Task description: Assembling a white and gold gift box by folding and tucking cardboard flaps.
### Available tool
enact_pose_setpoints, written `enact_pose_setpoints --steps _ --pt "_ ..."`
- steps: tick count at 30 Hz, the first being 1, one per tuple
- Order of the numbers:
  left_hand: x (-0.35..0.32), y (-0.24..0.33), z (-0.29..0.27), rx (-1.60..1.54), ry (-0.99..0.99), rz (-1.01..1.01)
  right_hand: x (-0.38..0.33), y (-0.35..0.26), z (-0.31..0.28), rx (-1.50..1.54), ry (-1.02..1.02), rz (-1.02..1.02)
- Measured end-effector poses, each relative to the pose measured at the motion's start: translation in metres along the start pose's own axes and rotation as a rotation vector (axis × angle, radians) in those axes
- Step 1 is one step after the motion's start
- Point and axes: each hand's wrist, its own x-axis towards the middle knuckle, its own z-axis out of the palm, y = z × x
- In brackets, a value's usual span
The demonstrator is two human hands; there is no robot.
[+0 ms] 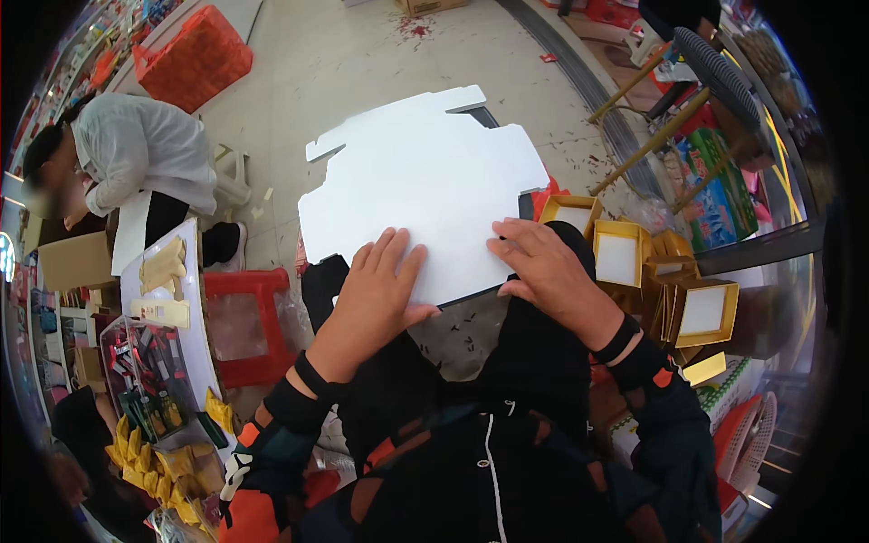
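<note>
A large flat white die-cut cardboard sheet (pixel 421 185) lies across my lap, its far end sticking out over the floor. My left hand (pixel 378 290) presses flat on the sheet's near left edge, fingers spread. My right hand (pixel 543 267) rests on the near right edge, fingers curled over it and gripping the sheet. Both forearms wear black sleeves with wrist bands.
Several gold-framed open boxes (pixel 665 276) are stacked at my right. A red plastic stool (pixel 244 321) stands at left beside a white table (pixel 195 312) with small packaged items. Another person in a white top (pixel 145 149) bends over at far left. A red basket (pixel 195 56) sits behind them.
</note>
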Motion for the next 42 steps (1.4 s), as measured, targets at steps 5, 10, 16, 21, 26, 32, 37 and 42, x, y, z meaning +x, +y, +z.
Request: enact_pose_setpoints --steps 5,10,16,21,26,32,37,42 --pt "0.002 -0.003 -0.001 -0.008 -0.004 0.021 0.003 0.014 0.004 -0.016 -0.046 -0.013" --pt "0.001 -0.007 -0.009 -0.103 -0.028 0.027 0.008 0.015 -0.004 0.058 -0.088 -0.005" --pt "-0.001 0.009 -0.010 -0.128 0.017 0.010 0.020 0.012 -0.002 0.010 -0.027 -0.102" --pt "-0.001 0.008 0.000 -0.100 0.140 -0.015 0.033 0.016 -0.002 0.051 -0.067 -0.047" --pt "0.007 -0.005 -0.012 -0.149 0.105 -0.114 0.045 0.023 0.001 0.082 -0.079 -0.037" --pt "0.027 -0.018 -0.024 -0.231 -0.068 -0.259 0.063 0.042 0.006 0.094 -0.107 -0.025" --pt "0.033 -0.022 -0.022 -0.211 -0.078 -0.291 0.078 0.038 0.000 0.058 -0.228 0.124" --pt "0.040 -0.029 -0.018 -0.172 -0.130 -0.322 0.085 0.040 0.002 0.026 -0.277 0.165"
